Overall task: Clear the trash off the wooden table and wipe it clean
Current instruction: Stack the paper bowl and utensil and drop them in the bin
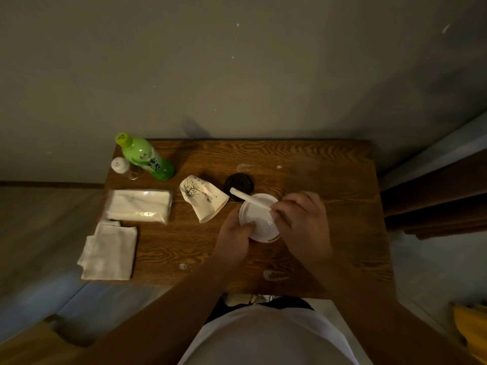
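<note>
The wooden surface (303, 164) carries a green bottle (146, 156) and small white-capped jar (122, 167) at its far left corner, a tissue pack (138, 205), folded cloth (109, 250), tipped paper cup (203, 200), black lid (238, 183) and white bowl (258, 219).

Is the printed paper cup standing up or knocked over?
Knocked over. The paper cup lies on its side on the wooden table, its open mouth facing the near edge.
</note>
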